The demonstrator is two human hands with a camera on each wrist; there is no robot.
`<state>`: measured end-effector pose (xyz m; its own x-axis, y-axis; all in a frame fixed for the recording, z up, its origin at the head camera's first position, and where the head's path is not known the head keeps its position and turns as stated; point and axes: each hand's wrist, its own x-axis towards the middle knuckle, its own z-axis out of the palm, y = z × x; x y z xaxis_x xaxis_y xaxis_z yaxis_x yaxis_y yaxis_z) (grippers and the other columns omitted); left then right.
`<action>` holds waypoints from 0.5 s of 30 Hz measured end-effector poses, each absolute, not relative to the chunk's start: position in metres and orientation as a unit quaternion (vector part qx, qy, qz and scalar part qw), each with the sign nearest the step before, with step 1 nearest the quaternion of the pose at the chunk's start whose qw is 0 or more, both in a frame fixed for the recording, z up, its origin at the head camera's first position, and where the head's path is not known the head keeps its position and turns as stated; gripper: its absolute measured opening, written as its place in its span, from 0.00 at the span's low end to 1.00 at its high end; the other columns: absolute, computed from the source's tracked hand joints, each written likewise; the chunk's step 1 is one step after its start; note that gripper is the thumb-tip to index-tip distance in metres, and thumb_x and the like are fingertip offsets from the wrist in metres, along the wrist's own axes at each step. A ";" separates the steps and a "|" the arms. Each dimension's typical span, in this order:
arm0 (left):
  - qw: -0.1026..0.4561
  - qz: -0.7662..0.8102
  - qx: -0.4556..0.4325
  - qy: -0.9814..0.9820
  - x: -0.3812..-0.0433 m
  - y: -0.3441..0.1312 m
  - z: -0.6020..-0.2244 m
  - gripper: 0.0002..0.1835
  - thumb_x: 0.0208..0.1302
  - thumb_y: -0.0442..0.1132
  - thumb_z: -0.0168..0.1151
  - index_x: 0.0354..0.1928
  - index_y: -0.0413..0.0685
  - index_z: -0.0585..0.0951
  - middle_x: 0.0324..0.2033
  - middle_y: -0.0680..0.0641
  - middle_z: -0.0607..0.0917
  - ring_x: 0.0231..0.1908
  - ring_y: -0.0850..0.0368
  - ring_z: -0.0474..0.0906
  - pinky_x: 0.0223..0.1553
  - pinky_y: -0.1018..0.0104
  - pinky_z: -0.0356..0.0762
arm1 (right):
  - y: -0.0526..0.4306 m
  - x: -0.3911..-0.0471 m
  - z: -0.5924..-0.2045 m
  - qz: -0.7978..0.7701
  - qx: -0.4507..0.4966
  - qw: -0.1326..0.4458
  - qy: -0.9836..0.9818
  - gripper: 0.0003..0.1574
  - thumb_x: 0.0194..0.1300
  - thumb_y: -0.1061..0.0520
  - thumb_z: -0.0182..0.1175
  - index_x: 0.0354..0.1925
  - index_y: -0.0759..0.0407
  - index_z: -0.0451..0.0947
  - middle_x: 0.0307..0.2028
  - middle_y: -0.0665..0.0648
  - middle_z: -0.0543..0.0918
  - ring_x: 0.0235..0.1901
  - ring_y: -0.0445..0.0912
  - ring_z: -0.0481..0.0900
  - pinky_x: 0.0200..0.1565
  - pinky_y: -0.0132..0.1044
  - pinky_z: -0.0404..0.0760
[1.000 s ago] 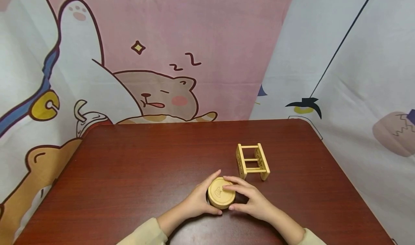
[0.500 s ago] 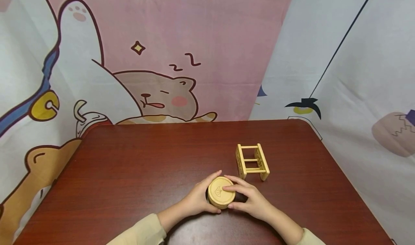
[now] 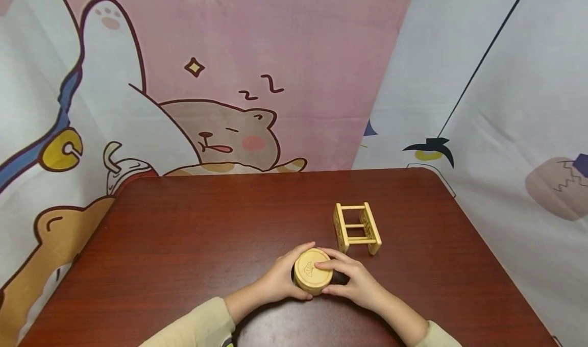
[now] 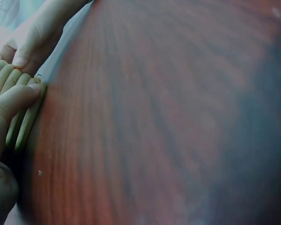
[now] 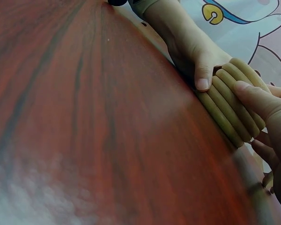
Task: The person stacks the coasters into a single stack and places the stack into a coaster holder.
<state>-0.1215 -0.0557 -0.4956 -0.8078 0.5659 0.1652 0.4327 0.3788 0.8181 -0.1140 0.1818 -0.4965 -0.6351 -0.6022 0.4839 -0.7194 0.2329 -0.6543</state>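
Note:
A stack of several round, pale yellow coasters (image 3: 309, 281) is between my two hands, near the front of the table. A leaf is engraved on the top one. My left hand (image 3: 279, 282) grips the stack from the left, its thumb low on the near side. From the right, my right hand (image 3: 354, 280) holds it, with one finger resting on the top face and the thumb at the near edge. In the right wrist view the coasters (image 5: 225, 104) are staggered, the upper ones offset from the lower ones. The stack's far side is hidden.
Behind and to the right of the hands stands a pale yellow rack (image 3: 341, 229) with crossbars and carved side panels. The dark red wooden table (image 3: 206, 234) reaches back to a cartoon-printed cloth (image 3: 321, 81).
Both hands keep their hold. The stack's top has moved very slightly up in the head view, and more of the left sleeve now shows.

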 end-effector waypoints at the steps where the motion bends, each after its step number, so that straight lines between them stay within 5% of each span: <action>1: 0.069 0.468 0.303 0.827 -0.122 -0.056 -0.496 0.60 0.31 0.37 0.83 0.72 0.52 0.60 0.64 0.51 0.70 0.62 0.53 0.66 0.61 0.50 0.62 | 0.182 -0.114 -0.497 0.454 0.422 0.065 -0.782 0.33 0.52 0.53 0.72 0.58 0.54 0.77 0.62 0.61 0.71 0.60 0.53 0.70 0.60 0.34 0.66; 15: 0.059 0.470 0.316 0.822 -0.121 -0.056 -0.497 0.60 0.31 0.36 0.83 0.71 0.48 0.59 0.64 0.48 0.69 0.62 0.52 0.66 0.60 0.50 0.63 | 0.181 -0.113 -0.496 0.453 0.422 0.063 -0.783 0.34 0.51 0.56 0.73 0.58 0.53 0.77 0.62 0.61 0.70 0.61 0.54 0.69 0.61 0.34 0.65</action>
